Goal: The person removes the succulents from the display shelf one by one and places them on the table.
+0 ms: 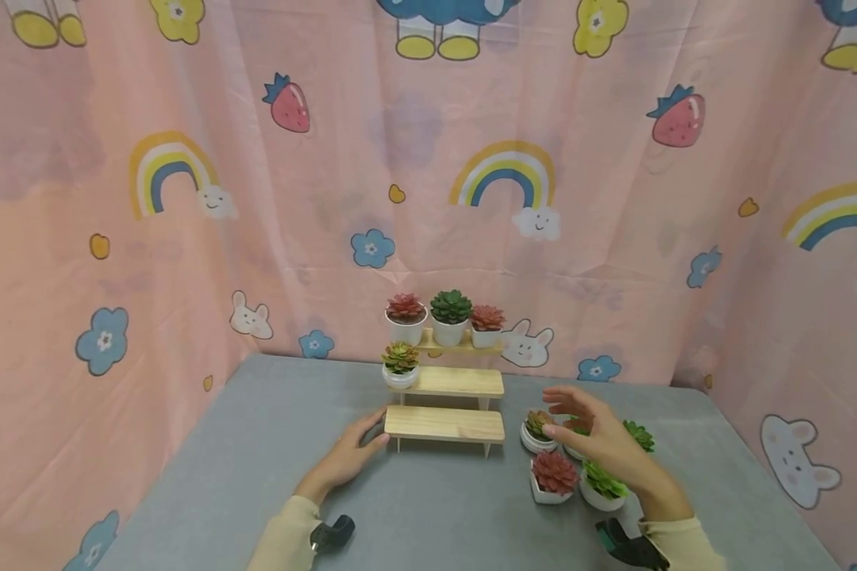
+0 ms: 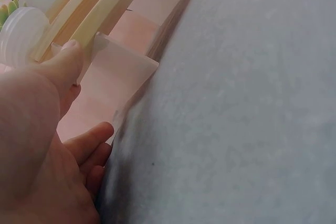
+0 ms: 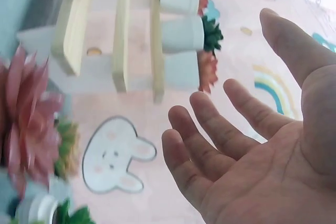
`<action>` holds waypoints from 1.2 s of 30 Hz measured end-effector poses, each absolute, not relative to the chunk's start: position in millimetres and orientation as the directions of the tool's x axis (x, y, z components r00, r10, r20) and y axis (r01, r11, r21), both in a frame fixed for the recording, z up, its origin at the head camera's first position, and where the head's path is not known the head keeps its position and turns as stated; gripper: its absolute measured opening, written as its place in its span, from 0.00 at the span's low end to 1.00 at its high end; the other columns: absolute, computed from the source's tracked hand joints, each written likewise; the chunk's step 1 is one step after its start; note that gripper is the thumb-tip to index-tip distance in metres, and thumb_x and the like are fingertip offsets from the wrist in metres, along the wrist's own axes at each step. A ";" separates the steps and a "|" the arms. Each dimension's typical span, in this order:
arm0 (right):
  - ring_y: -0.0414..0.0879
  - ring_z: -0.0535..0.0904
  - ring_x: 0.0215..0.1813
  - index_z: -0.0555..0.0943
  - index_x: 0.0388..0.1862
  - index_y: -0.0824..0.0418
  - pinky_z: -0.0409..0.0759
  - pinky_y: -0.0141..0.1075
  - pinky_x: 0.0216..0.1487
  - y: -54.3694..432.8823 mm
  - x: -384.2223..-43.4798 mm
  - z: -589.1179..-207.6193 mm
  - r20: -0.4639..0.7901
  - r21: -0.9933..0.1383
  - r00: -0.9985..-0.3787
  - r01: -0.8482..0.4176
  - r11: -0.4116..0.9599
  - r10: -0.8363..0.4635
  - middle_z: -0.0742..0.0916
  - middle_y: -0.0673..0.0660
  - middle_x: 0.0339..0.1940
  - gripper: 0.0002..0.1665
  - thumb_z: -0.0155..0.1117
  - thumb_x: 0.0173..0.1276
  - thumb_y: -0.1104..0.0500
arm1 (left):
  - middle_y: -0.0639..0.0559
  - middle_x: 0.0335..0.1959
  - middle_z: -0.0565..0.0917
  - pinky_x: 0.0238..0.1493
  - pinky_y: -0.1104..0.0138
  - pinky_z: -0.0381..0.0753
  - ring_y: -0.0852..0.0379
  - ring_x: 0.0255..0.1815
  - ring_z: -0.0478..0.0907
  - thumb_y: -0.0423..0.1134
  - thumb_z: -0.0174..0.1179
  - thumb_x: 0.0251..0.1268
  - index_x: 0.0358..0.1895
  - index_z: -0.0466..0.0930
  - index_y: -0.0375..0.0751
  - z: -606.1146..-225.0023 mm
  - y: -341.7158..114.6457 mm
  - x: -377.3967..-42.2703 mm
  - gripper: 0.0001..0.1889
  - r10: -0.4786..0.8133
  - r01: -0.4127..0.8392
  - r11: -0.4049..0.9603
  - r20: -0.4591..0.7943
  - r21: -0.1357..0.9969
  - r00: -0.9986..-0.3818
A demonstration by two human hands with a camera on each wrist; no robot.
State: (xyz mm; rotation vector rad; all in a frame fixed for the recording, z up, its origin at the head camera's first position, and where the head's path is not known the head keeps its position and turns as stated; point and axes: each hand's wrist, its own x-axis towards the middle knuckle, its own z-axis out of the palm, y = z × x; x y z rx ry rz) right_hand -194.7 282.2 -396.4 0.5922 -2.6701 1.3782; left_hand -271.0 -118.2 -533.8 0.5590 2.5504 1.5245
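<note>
A three-tier wooden stand (image 1: pixel 444 425) with pale legs stands mid-table. At its left end my left hand (image 1: pixel 346 456) holds the lowest board between thumb and index finger, the thumb (image 2: pixel 71 59) lying against the wood; its other fingers stretch out loosely below. My right hand (image 1: pixel 603 440) hovers over the potted succulents at the right, fingers spread and palm empty. Near its thumb is a small orange-green succulent (image 1: pixel 539 428) in a round white pot. A red succulent (image 1: pixel 555 473) in a white pot and a bright green succulent (image 1: pixel 603 484) stand closer to me.
On the top tier stand a red succulent (image 1: pixel 405 311), a dark green succulent (image 1: pixel 451 309) and another red succulent (image 1: pixel 487 319). A yellow-green succulent (image 1: pixel 400 361) sits at the middle tier's left end. Another green plant (image 1: pixel 639 434) shows beyond my right wrist. A pink patterned curtain (image 1: pixel 428 262) hangs behind.
</note>
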 end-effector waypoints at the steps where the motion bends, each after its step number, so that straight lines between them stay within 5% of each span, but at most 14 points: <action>1: 0.28 0.77 0.58 0.71 0.71 0.60 0.83 0.36 0.54 277.8 -196.4 -396.0 0.248 -0.770 -0.919 -0.379 0.513 -0.307 0.80 0.66 0.66 0.28 0.63 0.75 0.58 | 0.40 0.79 0.63 0.79 0.35 0.51 0.34 0.81 0.56 0.49 0.55 0.77 0.79 0.60 0.46 -534.3 -118.3 -271.0 0.32 0.367 0.250 0.427 0.086 0.869 -0.926; 5: 0.46 0.80 0.61 0.72 0.70 0.60 0.83 0.39 0.55 260.3 -202.6 -393.1 0.266 -0.769 -0.911 -0.397 0.501 -0.314 0.81 0.65 0.65 0.28 0.65 0.74 0.57 | 0.41 0.80 0.63 0.80 0.36 0.50 0.35 0.82 0.55 0.49 0.55 0.77 0.80 0.59 0.47 -536.5 -118.5 -272.4 0.32 0.367 0.251 0.419 0.090 0.873 -0.926; 10: 0.64 0.77 0.65 0.71 0.71 0.60 0.80 0.54 0.61 238.5 -210.6 -388.4 0.259 -0.787 -0.904 -0.402 0.469 -0.340 0.79 0.68 0.67 0.30 0.65 0.74 0.56 | 0.40 0.79 0.63 0.79 0.36 0.50 0.34 0.81 0.55 0.48 0.55 0.78 0.79 0.60 0.46 -535.1 -118.2 -271.6 0.32 0.362 0.253 0.419 0.095 0.872 -0.927; 36: 0.68 0.73 0.69 0.68 0.73 0.65 0.77 0.59 0.66 145.6 -274.3 -407.5 0.176 -0.887 -0.928 -0.294 0.356 -0.328 0.76 0.71 0.70 0.34 0.65 0.72 0.59 | 0.37 0.78 0.64 0.78 0.35 0.52 0.32 0.80 0.57 0.46 0.55 0.78 0.79 0.61 0.44 -533.8 -118.3 -270.7 0.31 0.368 0.276 0.426 0.113 0.861 -0.923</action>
